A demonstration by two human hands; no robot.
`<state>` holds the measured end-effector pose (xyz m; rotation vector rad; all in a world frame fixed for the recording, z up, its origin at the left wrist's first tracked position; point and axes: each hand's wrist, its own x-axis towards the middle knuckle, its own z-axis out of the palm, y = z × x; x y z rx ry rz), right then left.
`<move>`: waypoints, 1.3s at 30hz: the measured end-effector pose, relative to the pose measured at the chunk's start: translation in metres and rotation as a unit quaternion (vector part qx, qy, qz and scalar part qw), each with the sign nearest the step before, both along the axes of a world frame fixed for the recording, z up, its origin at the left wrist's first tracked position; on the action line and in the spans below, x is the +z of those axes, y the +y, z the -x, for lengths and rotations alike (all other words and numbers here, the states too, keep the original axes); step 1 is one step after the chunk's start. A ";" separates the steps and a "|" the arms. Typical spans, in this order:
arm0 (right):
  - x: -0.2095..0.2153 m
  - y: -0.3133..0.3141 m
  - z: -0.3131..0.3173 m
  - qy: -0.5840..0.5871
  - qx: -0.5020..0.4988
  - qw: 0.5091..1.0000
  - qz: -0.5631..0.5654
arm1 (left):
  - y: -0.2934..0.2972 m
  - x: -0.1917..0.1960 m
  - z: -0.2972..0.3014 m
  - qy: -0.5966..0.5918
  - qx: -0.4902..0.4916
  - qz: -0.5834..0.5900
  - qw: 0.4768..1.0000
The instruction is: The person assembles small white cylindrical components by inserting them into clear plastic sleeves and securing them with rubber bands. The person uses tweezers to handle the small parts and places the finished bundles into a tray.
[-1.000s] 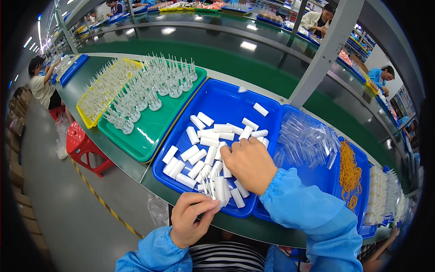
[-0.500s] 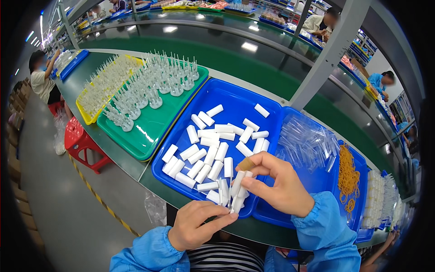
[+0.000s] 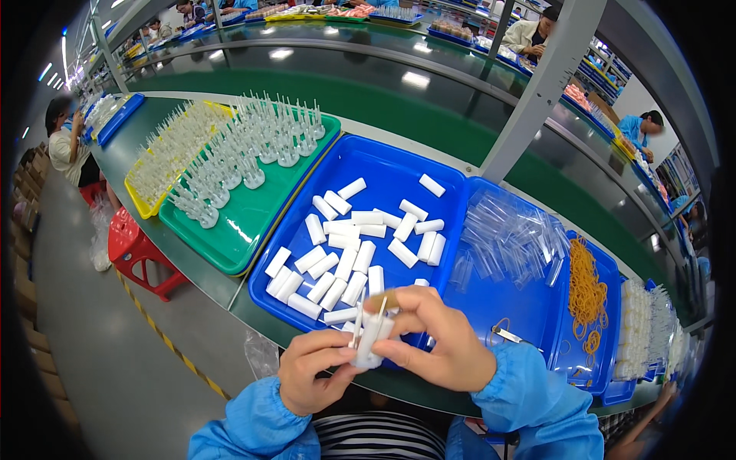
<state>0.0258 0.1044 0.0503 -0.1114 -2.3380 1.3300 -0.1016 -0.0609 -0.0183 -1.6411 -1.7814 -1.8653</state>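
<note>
Near the front edge of the bench, both hands grip a pronged plastic holder with white cylinders (image 3: pixel 371 342) standing around its thin pins. My left hand (image 3: pixel 316 369) closes around it from the left, fingers at its lower part. From the right, my right hand (image 3: pixel 437 341) presses a white cylinder against it between thumb and index finger; a tan finger cot (image 3: pixel 381 299) covers that index fingertip. Motion blurs the fingertips a little. Just beyond lies a blue tray (image 3: pixel 391 162) of loose white cylinders (image 3: pixel 343 263), some hidden behind my hands.
Leftward, a green tray (image 3: pixel 230 238) and a yellow tray (image 3: pixel 138 195) bear clear pronged holders (image 3: pixel 253 176). On the right are clear plastic tubes (image 3: pixel 510 238), a thin pale tool (image 3: pixel 510 334) and yellow rubber bands (image 3: pixel 584 284). A metal post (image 3: pixel 537 96) rises behind the trays.
Both hands have drawn the holder slightly toward me and to the left, raising it more upright. A thin pale tool in the right-hand tray, earlier hidden behind my right hand, now shows.
</note>
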 end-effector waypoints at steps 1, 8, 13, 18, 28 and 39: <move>-0.001 0.002 0.005 0.004 -0.022 1.000 0.012 | -0.001 0.005 0.006 0.040 0.026 0.026 0.999; -0.012 0.029 0.048 -0.186 -0.115 0.931 -0.293 | -0.003 0.015 0.030 0.112 0.066 0.073 0.989; -0.014 0.033 0.067 -0.270 -0.059 0.888 -0.368 | -0.002 0.020 0.038 0.183 0.014 0.125 0.975; -0.016 0.038 0.059 -0.223 -0.099 0.935 -0.258 | -0.007 0.018 0.038 0.199 -0.012 0.162 0.967; 0.006 0.019 0.031 -0.080 -0.104 0.983 0.129 | 0.000 0.034 0.021 0.198 -0.044 0.131 0.970; 0.012 0.021 0.014 -0.127 -0.106 0.971 0.174 | -0.001 0.034 0.012 0.231 -0.047 0.135 0.962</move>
